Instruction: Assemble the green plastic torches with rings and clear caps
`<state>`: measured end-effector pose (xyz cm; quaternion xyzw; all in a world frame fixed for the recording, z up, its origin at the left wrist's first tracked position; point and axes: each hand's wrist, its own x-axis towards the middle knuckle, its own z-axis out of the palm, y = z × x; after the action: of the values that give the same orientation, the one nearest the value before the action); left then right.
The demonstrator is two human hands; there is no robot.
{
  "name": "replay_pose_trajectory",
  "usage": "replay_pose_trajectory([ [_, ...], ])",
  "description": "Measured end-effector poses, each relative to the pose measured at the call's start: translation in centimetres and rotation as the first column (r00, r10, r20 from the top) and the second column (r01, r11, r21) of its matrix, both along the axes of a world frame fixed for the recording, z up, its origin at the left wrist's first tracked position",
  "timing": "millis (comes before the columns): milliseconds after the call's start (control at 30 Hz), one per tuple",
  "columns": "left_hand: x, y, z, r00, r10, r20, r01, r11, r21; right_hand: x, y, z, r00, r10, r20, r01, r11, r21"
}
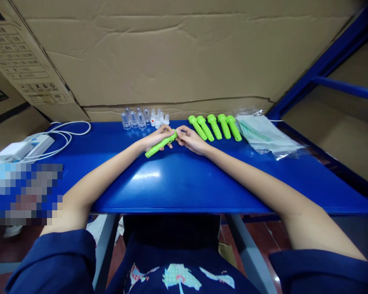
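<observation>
My left hand (pixel 160 139) is wrapped round a bright green plastic flashlight (pixel 157 148), held slanted just over the blue table. Its narrow end points toward me and to the left. At the upper end, the closed fingers of my right hand (pixel 188 138) pinch the flashlight's head; they partly hide it, and whether a small part sits between them I cannot make out. Several like green flashlights (pixel 214 127) lie in a row beyond my right hand. Behind my left hand stand several clear plastic caps (pixel 133 119) and smaller white-based clear pieces (pixel 158 119).
A clear plastic bag with pale sheets (pixel 263 132) lies at the right of the blue table (pixel 135 192). On the left are a white power strip (pixel 39 143), a plugged-in adapter (pixel 14 151) and a looped cable (pixel 68 136). Cardboard (pixel 171 57) walls the back; a blue frame bar (pixel 322 61) slants at right.
</observation>
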<state>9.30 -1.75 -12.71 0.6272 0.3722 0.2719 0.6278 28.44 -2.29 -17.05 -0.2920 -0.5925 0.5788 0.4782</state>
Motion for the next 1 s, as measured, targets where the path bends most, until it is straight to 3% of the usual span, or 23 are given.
replay_pose_trajectory([
  [200, -0.1, 0.0, -0.3, 0.999, -0.019, 0.050, 0.021, 0.999, -0.046, -0.1, -0.2, 0.1, 0.994, -0.094, 0.058, 0.095, 0.995, -0.025],
  [500, 0.0, 0.0, -0.4, 0.995, -0.052, 0.088, 0.061, 0.992, -0.110, -0.2, 0.0, 0.2, 0.998, -0.049, 0.034, 0.051, 0.996, -0.069],
  [1000, 0.7, 0.8, -1.1, 0.970, 0.038, 0.239, 0.020, 0.971, -0.236, -0.5, 0.4, 0.3, 0.991, -0.123, 0.052, 0.120, 0.991, 0.059],
])
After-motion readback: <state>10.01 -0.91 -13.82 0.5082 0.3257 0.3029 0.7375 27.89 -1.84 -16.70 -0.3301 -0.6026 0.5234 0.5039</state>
